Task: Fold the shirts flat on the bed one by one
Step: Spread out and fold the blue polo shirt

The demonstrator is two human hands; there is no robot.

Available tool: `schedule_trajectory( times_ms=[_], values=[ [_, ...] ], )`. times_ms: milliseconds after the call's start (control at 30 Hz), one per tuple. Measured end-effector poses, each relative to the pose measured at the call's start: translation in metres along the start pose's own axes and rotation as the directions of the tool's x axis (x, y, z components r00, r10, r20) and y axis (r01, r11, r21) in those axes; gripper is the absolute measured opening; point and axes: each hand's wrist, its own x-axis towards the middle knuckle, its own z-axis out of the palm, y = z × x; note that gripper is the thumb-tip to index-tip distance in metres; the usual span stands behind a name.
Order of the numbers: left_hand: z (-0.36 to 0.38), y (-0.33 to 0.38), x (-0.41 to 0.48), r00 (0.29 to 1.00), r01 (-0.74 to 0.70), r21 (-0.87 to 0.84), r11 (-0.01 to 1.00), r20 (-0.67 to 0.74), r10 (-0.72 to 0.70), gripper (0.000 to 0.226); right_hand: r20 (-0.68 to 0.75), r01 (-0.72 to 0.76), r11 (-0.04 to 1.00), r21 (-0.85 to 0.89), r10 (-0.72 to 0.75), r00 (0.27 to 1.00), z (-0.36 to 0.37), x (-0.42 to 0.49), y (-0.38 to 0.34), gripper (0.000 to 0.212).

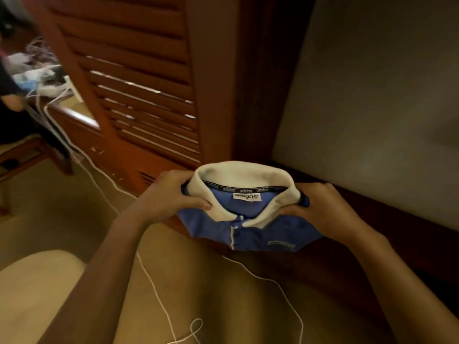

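Left hand (171, 194): clenched on the left shoulder of the folded shirt (248, 234), thumb on top beside the collar (238, 175), fingers curled round the edge

Right hand (315, 207): grasping the opposite shoulder the same way, thumb pressing the collar's front tip

Why both sides: I judge that a matched hold keeps the folded layers stacked and stops the bundle sagging open in the middle

Shirt: blue with a white collar, folded small, front placket and neck label facing up at me, carried level between my hands

Where it is: in the air, over the edge of a dark wooden ledge (372, 219) and the floor, not lying on any bed that I can see

Stage: the folding looks done on this one; my guess is that it is being carried to be set down

Around: a pale padded panel (372, 108) rises behind the ledge on the right, a slatted door (139, 95) stands to the left, and a white cable (154, 281) trails across the floor under my arms
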Motion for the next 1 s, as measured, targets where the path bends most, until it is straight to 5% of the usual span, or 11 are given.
schedule_trajectory(
  times_ms=[133,267,400,500,767,1000],
  values=[
    [0.047,0.072,0.047,0.992,-0.108,-0.083,0.991,0.048,0.113,0.026,-0.093,-0.037,0.999,-0.008,0.037,0.995,-0.063,-0.036,0.062,0.026],
    [0.091,0.136,0.106,0.977,-0.199,-0.078,0.977,0.066,0.204,0.028,-0.151,-0.083,0.996,0.016,0.084,0.985,-0.122,-0.057,0.123,0.052],
    [0.13,0.172,0.177,0.97,-0.207,-0.107,0.973,0.109,0.218,0.027,-0.188,-0.136,0.988,0.072,0.147,0.971,-0.165,-0.053,0.181,0.023],
    [0.157,0.174,0.234,0.971,-0.187,-0.132,0.973,0.129,0.204,0.026,-0.228,-0.151,0.987,0.058,0.16,0.96,-0.177,-0.028,0.223,0.022],
    [0.242,0.075,0.407,0.971,-0.068,-0.28,0.958,0.202,0.127,0.041,-0.233,-0.228,0.971,0.07,0.238,0.943,-0.122,0.103,0.355,0.024],
    [0.3,-0.084,0.554,0.856,0.133,-0.115,0.985,0.514,-0.055,0.039,-0.041,-0.347,0.926,0.149,0.356,0.934,-0.003,0.238,0.463,0.026]
  ],
)
